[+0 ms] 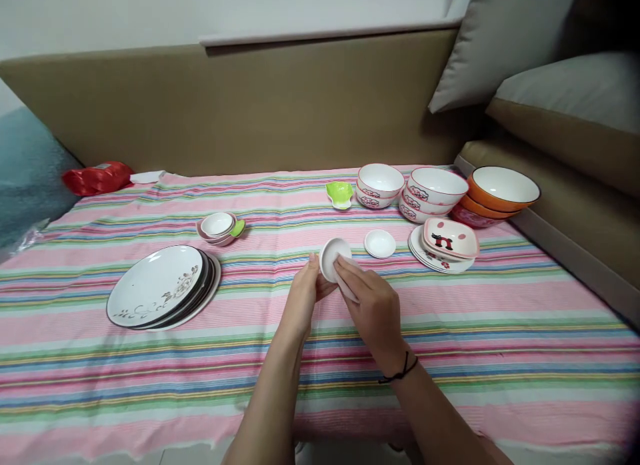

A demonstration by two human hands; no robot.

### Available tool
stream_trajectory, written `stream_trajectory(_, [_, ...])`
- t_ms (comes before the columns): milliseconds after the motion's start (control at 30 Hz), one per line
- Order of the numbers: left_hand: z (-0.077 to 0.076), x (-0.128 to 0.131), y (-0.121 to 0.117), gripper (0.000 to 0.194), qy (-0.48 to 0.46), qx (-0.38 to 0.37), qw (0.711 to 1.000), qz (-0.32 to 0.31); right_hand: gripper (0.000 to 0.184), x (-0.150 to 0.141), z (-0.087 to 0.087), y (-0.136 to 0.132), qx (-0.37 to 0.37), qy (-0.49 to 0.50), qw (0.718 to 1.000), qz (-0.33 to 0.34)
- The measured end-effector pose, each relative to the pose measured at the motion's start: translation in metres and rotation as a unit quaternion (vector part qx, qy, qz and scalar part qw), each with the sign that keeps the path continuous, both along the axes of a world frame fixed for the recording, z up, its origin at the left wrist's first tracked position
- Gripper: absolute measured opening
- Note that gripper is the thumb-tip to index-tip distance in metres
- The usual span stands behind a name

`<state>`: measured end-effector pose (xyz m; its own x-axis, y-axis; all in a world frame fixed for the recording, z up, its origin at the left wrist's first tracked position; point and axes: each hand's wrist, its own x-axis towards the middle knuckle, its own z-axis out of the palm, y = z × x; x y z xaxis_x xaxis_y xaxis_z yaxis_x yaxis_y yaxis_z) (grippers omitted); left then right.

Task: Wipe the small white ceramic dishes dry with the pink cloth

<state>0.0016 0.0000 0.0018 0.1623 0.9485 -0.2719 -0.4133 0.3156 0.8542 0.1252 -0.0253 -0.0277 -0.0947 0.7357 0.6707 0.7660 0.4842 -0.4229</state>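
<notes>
My left hand [304, 296] holds a small white saucer [330, 254] tilted up on edge above the striped cloth. My right hand [373, 309] presses a pale cloth or tissue [345, 278] against the saucer's face. A black cord circles my right wrist. Just beyond lies a second small white saucer [379, 243], flat on the striped tablecloth [450, 318].
A stack of flowered plates [159, 286] sits at the left, small pink and white dishes [219, 226] behind it. Pink-patterned bowls [380, 184], orange bowls [501, 192], a green dish [339, 192] and a square pig plate [449, 239] stand at the right. A red bag [97, 177] lies far left.
</notes>
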Motion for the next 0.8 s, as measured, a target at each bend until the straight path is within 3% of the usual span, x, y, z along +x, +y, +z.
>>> stream_trajectory(100, [0.003,0.001,-0.002,0.041,-0.03,0.025,0.999,-0.036,0.025,0.0,0.003,0.001,0.019,0.036,0.999,-0.016])
stream_trajectory(267, [0.0,0.005,-0.002,0.049,-0.035,0.053,0.998,-0.004,0.014,-0.004,0.01,0.0,-0.032,0.157,0.987,-0.016])
stream_trajectory(400, [-0.006,0.005,0.001,0.045,-0.043,0.02,0.999,0.027,0.03,-0.002,0.005,-0.001,-0.052,0.104,0.991,0.063])
stream_trajectory(533, [-0.006,0.002,0.001,0.056,0.008,0.003,1.0,0.006,0.035,0.001,0.0,-0.001,-0.022,0.025,0.999,0.041])
stream_trajectory(700, [0.003,-0.002,0.0,0.045,-0.027,0.042,0.998,-0.028,0.02,0.0,0.006,-0.001,-0.038,0.094,0.995,-0.002])
stream_trajectory(800, [0.004,-0.001,-0.001,0.056,-0.021,0.047,0.998,-0.034,0.016,0.001,0.007,-0.002,-0.066,0.132,0.989,0.01])
